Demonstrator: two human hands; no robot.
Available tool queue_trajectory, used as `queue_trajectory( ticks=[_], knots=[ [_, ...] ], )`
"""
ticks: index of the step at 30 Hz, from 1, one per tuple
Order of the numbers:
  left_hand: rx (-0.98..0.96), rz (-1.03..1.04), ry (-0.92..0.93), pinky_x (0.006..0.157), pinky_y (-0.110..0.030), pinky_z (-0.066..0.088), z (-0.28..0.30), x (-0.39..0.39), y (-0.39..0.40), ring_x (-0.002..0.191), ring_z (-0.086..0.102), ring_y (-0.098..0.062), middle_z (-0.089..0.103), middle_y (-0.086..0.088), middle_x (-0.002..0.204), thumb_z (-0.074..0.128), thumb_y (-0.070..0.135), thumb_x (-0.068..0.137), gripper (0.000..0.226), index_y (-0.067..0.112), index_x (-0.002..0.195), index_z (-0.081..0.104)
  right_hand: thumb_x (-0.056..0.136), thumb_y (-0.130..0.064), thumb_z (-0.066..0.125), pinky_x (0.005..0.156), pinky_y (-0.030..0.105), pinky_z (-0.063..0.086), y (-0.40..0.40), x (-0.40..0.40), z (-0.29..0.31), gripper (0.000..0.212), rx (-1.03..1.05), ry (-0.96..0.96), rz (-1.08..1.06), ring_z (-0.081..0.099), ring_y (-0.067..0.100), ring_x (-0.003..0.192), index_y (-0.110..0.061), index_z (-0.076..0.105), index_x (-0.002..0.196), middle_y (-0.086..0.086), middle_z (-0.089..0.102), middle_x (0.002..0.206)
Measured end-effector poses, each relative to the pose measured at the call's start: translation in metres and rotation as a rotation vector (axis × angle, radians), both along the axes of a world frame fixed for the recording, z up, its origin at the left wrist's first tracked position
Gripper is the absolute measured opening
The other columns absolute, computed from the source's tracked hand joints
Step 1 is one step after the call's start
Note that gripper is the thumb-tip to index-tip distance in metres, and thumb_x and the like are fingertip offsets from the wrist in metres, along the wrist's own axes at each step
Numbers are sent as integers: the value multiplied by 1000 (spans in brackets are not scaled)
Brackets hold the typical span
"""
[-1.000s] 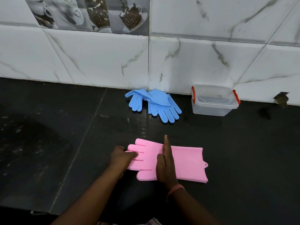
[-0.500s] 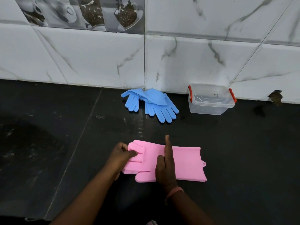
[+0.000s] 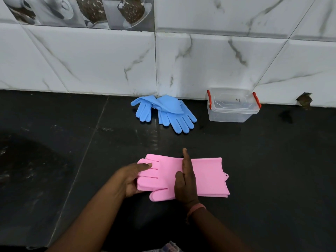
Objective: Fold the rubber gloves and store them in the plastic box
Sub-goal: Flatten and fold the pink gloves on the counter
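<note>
Pink rubber gloves (image 3: 205, 176) lie stacked flat on the black counter, fingers to the left, cuffs to the right. My left hand (image 3: 130, 177) grips the finger ends, thumb on top, and lifts them slightly. My right hand (image 3: 186, 180) rests edge-down across the middle of the gloves, fingers straight and pointing away from me. A pair of blue rubber gloves (image 3: 167, 111) lies bunched against the wall further back. The clear plastic box (image 3: 231, 107) with red latches stands to their right, its lid on.
The white marble-tiled wall (image 3: 200, 60) rises right behind the blue gloves and the box. A seam (image 3: 87, 148) runs across the black counter on the left. A small dark scrap (image 3: 304, 101) sits at the wall's foot, far right.
My left hand has closed around the pink gloves' finger ends and raised them a little off the counter. My right hand has stayed pressed across the middle.
</note>
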State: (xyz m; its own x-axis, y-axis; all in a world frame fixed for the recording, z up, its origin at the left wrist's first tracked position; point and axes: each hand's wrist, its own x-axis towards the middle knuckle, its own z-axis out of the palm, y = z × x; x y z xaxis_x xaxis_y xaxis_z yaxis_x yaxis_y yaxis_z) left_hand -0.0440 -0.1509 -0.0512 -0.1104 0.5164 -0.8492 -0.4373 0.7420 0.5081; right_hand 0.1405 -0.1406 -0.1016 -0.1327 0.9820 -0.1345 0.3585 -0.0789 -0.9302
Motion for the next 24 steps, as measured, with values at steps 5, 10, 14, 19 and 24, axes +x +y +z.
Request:
queue_trajectory(
  ticks=[5,10,14,19,24],
  knots=[
    [120,9,40,80,-54,61,-8,-1,-7,100,73,-40,74,-25,118,64,2,95,30,4,125,66,87,-22,39,114,9,16,1,1,-2,74,0,-8,13,27,2,145,-27,17,157,-12,23,162],
    [176,-23,56,97,-63,54,5,1,-6,115,67,-48,73,-25,118,64,-1,92,34,4,125,68,88,-24,39,116,14,21,1,2,0,73,0,-5,12,30,2,142,-28,17,157,-13,24,161],
    [247,-77,114,89,-58,59,31,18,0,101,73,-41,76,-22,113,68,0,89,29,7,117,73,88,-30,36,110,5,22,3,5,-1,69,18,29,25,30,-17,133,-26,20,156,-16,27,158],
    [371,-195,385,69,-36,60,57,55,5,88,76,-22,81,-3,93,76,9,86,20,18,103,78,100,-36,44,117,41,35,9,10,-3,50,-87,180,-26,43,10,139,-30,34,149,-4,44,152],
    [423,-383,740,79,-29,56,71,105,21,91,70,-7,76,12,94,76,25,84,16,27,100,77,91,-55,59,95,36,52,17,23,35,49,-325,594,-62,64,12,117,-26,60,132,-6,67,128]
  ],
)
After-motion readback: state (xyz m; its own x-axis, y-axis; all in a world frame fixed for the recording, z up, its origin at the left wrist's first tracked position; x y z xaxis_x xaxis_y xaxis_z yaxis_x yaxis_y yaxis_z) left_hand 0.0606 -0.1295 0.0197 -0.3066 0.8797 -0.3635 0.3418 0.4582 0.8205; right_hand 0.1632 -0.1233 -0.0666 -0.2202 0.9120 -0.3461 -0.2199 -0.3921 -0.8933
